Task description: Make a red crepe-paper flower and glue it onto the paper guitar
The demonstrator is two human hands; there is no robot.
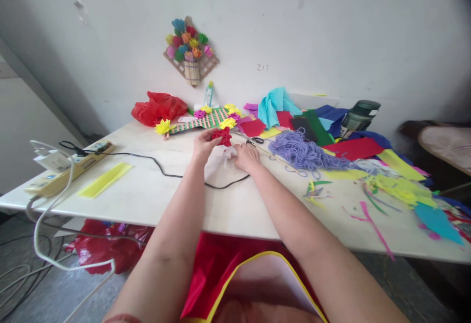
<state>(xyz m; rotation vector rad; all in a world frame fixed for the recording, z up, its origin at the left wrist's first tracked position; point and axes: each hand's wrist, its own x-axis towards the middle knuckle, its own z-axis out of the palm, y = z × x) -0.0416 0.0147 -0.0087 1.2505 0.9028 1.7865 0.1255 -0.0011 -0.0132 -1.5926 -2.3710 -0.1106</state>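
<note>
A crumpled red paper flower (222, 137) is pinched in my left hand (206, 143), above the middle of the table. Close beside it, my right hand (247, 156) is closed around a small whitish glue gun (229, 153), mostly covered by the fingers. A black cord (162, 170) runs from the left to below my right wrist. Just behind both hands lies a green-and-pink woven piece (200, 122) trimmed with yellow and purple paper flowers. Black-handled scissors (256, 140) rest beyond my right hand, near a thin stick (281, 160).
Purple yarn (305, 150) and coloured paper sheets (358, 149) cover the right side, with a dark bottle (360, 117) behind. At left are a power strip (69, 168) and a yellow strip (105, 179). Red crepe paper (159, 108) sits at the back. A flower decoration (191, 50) hangs on the wall.
</note>
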